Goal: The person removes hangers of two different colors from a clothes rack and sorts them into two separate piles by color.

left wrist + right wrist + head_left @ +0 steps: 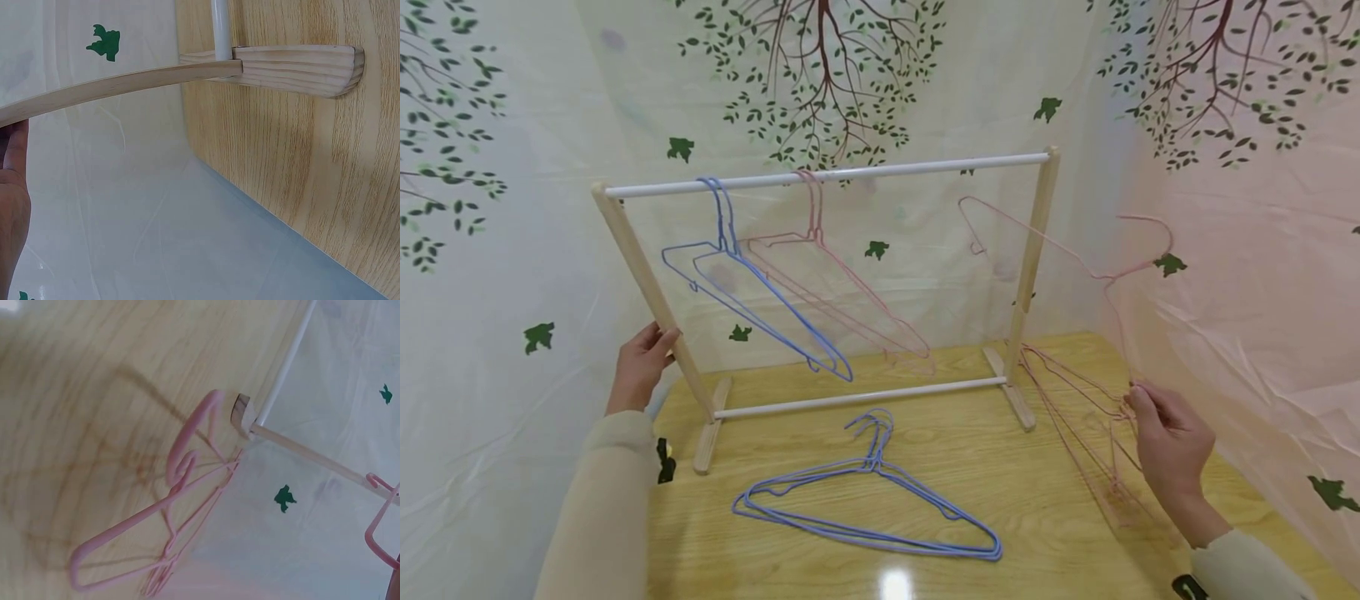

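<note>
Rack [925, 168] stands to the right of the left hand [642, 367], which grips its left post [647, 287]. Loose pink hangers [1115, 482] lie beside the right hand [1176, 437], which pinches one raised pink hanger [1107, 277] by an end, its hook [1170, 238] right of the rack.

tree-print sheets [565, 267] around a table [947, 450] suggest a makeshift booth.

Head view: evenly lit, white glare spotted the counter [940, 433]; right wrist: soft shadows fell; left wrist: lens bowed the post [125, 85]
</note>
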{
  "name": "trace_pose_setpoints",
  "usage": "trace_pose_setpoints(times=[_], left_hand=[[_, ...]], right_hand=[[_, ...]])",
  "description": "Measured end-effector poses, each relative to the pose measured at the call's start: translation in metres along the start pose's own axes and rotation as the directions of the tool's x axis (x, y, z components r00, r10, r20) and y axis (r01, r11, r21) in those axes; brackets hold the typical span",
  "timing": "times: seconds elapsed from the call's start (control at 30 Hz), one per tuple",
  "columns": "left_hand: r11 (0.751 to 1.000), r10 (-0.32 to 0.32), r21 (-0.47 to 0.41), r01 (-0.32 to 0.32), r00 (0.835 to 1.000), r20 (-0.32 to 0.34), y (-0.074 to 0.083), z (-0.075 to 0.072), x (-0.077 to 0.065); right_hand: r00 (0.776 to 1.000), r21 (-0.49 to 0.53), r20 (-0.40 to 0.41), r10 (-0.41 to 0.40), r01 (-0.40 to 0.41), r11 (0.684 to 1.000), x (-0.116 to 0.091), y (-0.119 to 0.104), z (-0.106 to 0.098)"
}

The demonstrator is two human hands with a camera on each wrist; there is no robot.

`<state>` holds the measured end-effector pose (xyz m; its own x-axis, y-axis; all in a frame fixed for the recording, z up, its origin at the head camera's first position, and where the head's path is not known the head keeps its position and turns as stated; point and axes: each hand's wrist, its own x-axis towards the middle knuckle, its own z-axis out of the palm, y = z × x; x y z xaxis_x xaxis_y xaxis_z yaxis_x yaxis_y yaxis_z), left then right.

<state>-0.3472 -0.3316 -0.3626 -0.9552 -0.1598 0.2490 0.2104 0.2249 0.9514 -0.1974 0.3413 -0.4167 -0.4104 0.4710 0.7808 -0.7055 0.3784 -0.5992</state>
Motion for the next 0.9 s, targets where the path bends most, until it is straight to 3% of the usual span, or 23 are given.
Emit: trace_pose_setpoints(times=[0.1,0.27,0.63,0.83,0.9], left_hand=[[1.000,-0.004,-0.008,0.004,1.000,-0.002,0.000,0.000,0.001],[1.000,-0.005,0.008,0.005,1.000,-0.005,0.000,0.001,0.003],[1.000,-0.018,0.008,0.019,1.000,-0.003,0.011,0.004,-0.004],[1.000,-0.019,0.016,0.019,1.000,-0.002,0.004,0.001,-0.002],[1.000,-0.013,0.018,0.013,1.000,0.000,0.003,0.001,-0.002]], right_hand=[[0.999,-0.012,-0.025,-0.026,0.026,1.000,-0.001,-0.006,-0.010],[0.997,-0.035,-0.083,-0.003,0.000,0.999,-0.003,-0.009,-0.027],[0.965,0.077,-0.261,-0.016,0.037,0.996,-0.003,-0.007,-0.063],[0.954,0.144,-0.299,0.015,0.030,0.989,0.000,-0.008,-0.074],[0.957,0.096,-0.288,0.027,0.001,0.995,0.000,-0.006,-0.078]])
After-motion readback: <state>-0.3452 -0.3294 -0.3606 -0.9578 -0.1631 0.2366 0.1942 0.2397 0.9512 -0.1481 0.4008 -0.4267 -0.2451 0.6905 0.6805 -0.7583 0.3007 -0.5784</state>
